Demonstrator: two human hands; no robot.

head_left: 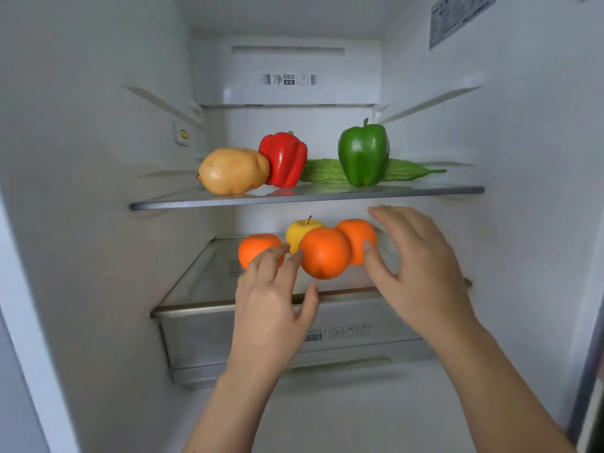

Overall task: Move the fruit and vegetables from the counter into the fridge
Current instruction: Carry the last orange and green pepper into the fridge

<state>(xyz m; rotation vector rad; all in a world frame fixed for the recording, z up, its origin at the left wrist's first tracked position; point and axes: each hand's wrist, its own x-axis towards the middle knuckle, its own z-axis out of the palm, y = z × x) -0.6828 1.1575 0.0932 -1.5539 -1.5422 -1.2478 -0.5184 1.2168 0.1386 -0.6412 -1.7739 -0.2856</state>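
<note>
white fridge (98, 158) walls fill the view, its door open and two hands reaching into the lower compartment.

the left hand (271, 305) is open, fingers nearly straight and pointing inward. its fingertips (299, 255) touch the left side of the middle orange (325, 253), and its thumb lies just below that fruit. the right hand (421, 273) is open too, fingers spread and relaxed, gripping nothing. its thumb sits in front of the right orange (356, 235), close to the middle one; whether it touches either is unclear.

the middle orange rests on the lower glass shelf (209, 282), nearest the front. the right orange is just behind it and touching it. a yellow apple (300, 230) with a dark stem stands behind, between the middle orange and the left orange (253, 248), which the left hand's fingers partly cover. under this shelf is a clear crisper drawer (228, 348), closed, with small icons on its front.

higher up, the upper glass shelf (327, 195) carries a yellow mango (233, 171) lying on its side at the left, touching a red pepper (284, 160) that leans beside it. a green pepper (362, 155) stands upright further right, in front of a bitter gourd (408, 170) lying flat along the back.

a white deodoriser panel (287, 73) is on the rear wall, and a printed label (457, 18) on the right wall near the top.
</note>
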